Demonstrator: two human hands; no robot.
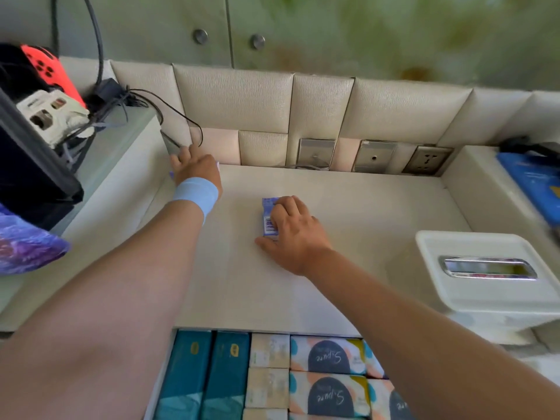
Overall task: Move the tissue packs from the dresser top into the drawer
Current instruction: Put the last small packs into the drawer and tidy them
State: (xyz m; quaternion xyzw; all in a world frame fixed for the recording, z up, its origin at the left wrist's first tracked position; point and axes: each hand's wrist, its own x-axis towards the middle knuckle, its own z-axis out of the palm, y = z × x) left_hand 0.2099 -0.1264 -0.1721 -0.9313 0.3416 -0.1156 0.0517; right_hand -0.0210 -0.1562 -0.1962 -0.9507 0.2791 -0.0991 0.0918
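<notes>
Cream dresser top sits below padded wall panels and sockets. Left of the white tissue box, the right hand curls its fingers round a blue tissue pack. Farther left, the left hand covers something purple, and its grip cannot be told. The packs in the open drawer are cut off.

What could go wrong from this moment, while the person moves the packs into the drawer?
1. The left hand reaches into the far corner beside a loose black cable; pulling back, it might snag it.
2. The visible part of the drawer is already packed tight with tissue packs, so the small blue pack under the right hand may not find a free slot and could sit on top.
</notes>
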